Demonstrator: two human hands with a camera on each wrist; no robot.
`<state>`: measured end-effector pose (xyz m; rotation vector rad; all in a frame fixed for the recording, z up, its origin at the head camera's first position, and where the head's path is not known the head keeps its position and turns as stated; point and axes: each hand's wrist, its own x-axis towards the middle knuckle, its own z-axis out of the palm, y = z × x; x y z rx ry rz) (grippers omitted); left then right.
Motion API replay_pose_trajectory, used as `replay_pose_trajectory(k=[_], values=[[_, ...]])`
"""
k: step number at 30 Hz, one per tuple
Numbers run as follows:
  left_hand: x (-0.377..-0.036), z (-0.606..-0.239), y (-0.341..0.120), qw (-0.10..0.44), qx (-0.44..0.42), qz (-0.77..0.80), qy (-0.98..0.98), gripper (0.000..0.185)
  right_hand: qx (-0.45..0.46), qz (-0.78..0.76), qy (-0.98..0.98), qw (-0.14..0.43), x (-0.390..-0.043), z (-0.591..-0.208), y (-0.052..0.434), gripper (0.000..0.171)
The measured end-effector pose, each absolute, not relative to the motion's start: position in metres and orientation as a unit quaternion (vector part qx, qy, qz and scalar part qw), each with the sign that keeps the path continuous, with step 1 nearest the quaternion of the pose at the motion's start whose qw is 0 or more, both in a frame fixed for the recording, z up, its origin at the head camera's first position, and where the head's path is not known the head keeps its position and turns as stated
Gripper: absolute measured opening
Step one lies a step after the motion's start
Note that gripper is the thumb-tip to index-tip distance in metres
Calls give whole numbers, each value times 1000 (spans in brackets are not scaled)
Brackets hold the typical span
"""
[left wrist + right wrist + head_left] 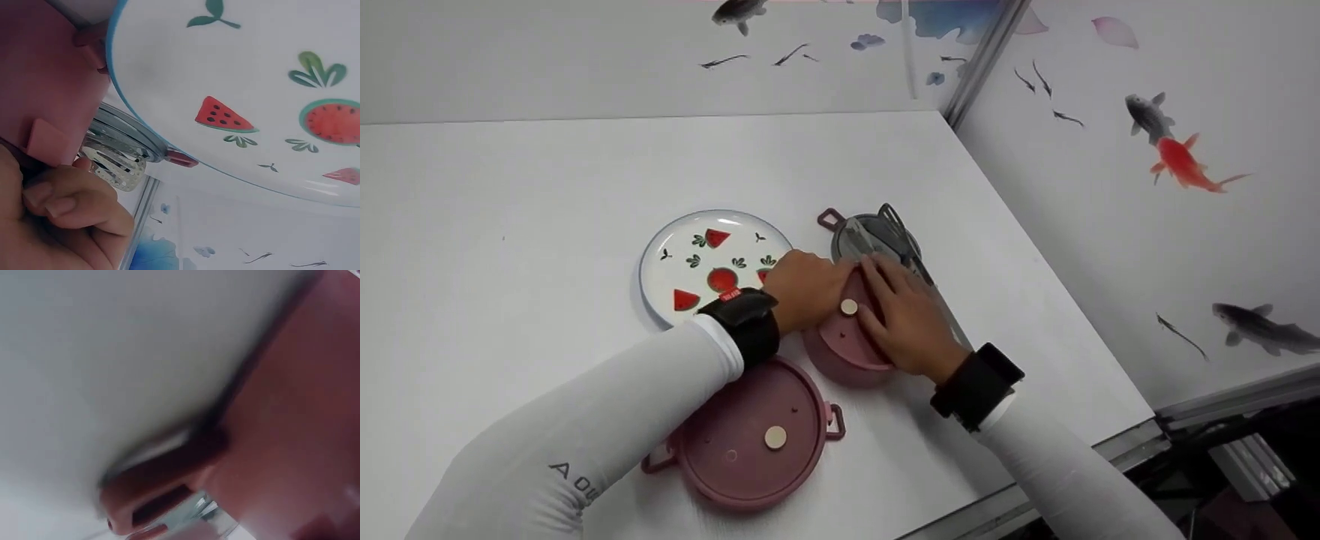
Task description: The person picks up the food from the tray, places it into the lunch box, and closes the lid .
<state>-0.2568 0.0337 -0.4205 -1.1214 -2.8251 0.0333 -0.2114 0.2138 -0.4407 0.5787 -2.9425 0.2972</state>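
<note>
Both hands are at the lid [844, 341] of a small pink pot [847, 375] with a pale round knob [849, 307]. My left hand [808, 289] lies over the lid's left side, its thumb reaching toward the far edge. In the left wrist view, the fingers [79, 197] are curled just beyond the pot wall [45, 79] and a small pink tab [48, 140]; nothing shows in their grasp. My right hand [911, 322] rests on the lid's right side with fingers extended. The right wrist view shows the pot's side [298, 422] and handle [163, 475], but no clear fingers.
A larger lidded pink pot [735, 450] stands nearest me, under the left forearm. A watermelon-patterned plate [664, 277] sits left of the small pot. Behind it is a grey vessel [840, 244] with kitchen utensils [891, 217]. Printed walls border the white table [510, 187].
</note>
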Motion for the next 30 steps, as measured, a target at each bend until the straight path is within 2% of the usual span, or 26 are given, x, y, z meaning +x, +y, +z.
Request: replay_pose_trajectory(k=[4, 12, 16, 23, 30], values=[[-256, -422, 33, 42, -354, 4, -934, 38, 192, 93, -975, 57, -212, -444, 214, 62], [-257, -418, 28, -14, -327, -27, -945, 43, 183, 123, -975, 15, -212, -438, 213, 66], [-260, -419, 24, -43, -321, -82, -943, 44, 186, 118, -975, 23, -212, -438, 212, 66], [-257, -418, 24, -44, -323, -97, -940, 45, 185, 152, -970, 33, -213, -441, 214, 65], [-258, -407, 19, -82, -323, -89, -939, 42, 144, 247, -956, 74, -202, -435, 235, 48]])
